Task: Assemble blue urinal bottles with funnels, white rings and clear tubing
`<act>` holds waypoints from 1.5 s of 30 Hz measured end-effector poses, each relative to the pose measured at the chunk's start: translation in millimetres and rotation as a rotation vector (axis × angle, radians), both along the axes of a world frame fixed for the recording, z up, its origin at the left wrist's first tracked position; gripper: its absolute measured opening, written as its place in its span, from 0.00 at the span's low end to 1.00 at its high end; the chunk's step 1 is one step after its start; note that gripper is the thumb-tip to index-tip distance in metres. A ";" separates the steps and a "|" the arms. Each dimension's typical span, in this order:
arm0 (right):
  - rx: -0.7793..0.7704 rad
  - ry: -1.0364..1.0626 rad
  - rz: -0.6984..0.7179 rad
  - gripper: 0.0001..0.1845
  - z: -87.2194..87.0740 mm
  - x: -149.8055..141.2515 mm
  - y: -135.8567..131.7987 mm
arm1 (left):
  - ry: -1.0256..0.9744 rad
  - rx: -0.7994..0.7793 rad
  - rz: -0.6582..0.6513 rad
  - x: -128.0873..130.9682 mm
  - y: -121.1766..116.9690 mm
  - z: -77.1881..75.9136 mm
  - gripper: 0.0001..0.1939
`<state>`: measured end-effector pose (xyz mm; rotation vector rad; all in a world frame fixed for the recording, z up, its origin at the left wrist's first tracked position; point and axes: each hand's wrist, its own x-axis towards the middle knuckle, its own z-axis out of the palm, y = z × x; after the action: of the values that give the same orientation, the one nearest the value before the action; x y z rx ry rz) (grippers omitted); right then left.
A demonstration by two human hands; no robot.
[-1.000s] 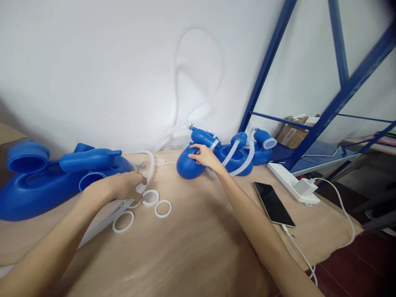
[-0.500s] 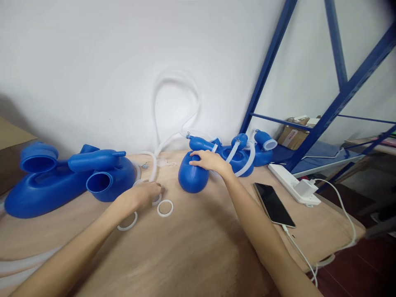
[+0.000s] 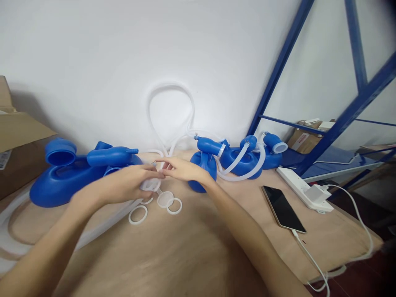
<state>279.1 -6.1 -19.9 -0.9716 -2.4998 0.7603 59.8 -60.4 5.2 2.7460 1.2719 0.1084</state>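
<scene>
black phone (image 3: 284,209), cable (image 3: 295,234) attached | power strip (image 3: 291,181) holding white charger (image 3: 317,194) | carton (image 3: 305,141) on blue rack (image 3: 281,68)

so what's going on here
A person has both bare hands close together over a light wooden table. The left hand holds a translucent white plastic cap; the right hand has its fingers beside it, though whether they grip anything is unclear. Thin white rings lie on the table nearby. Blue plastic bottles sit on either side, and a translucent white hose loops up by the wall.

Smooth blue plastic containers (image 3: 58,185), satin finish
</scene>
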 end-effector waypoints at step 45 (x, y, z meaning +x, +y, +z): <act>0.135 0.349 0.079 0.42 -73.6 -78.6 94.5 | -0.659 0.433 0.425 -130.4 12.1 -79.1 0.11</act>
<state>200.5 88.4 -93.5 -0.6353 -2.2594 0.7050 -70.6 -48.3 -73.9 2.3127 1.7048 1.3296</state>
